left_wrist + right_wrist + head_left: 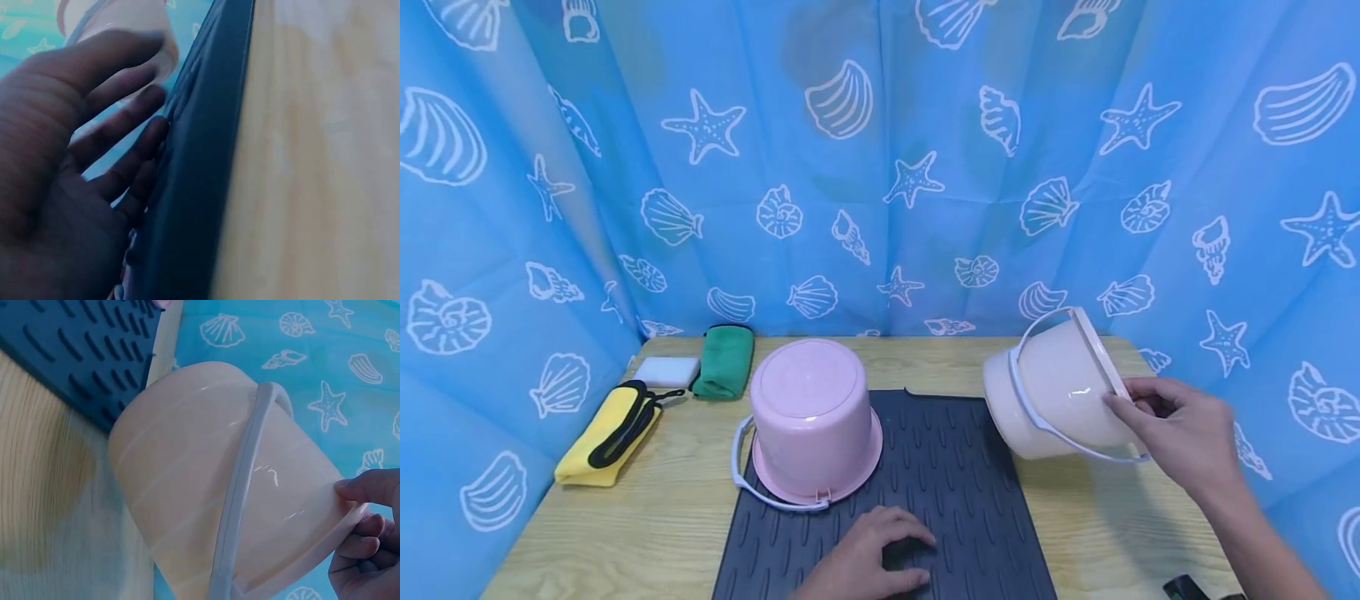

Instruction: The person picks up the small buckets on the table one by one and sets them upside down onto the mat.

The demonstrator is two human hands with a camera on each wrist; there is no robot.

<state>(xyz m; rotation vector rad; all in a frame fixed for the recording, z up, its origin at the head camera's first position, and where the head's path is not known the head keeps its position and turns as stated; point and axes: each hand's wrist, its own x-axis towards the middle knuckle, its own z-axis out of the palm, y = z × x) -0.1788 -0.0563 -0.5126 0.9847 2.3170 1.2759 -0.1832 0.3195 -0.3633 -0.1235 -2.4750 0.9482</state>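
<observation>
My right hand pinches the rim of a cream bucket, thumb outside and fingers at the edge. The bucket is tilted on its side above the right edge of a dark ribbed mat, its mouth toward the hand and its pale handle hanging round it. My left hand is low over the mat's front part, fingers loosely bent with nothing between them. Beyond it a pink bucket stands upside down on the mat, its pale handle lying to the left. In the left wrist view the left hand is beside the mat's edge.
On the wooden table, to the left, lie a yellow cloth with black trim, a white sponge block and a green folded cloth. A blue seashell curtain surrounds the table. A dark object shows at the lower right.
</observation>
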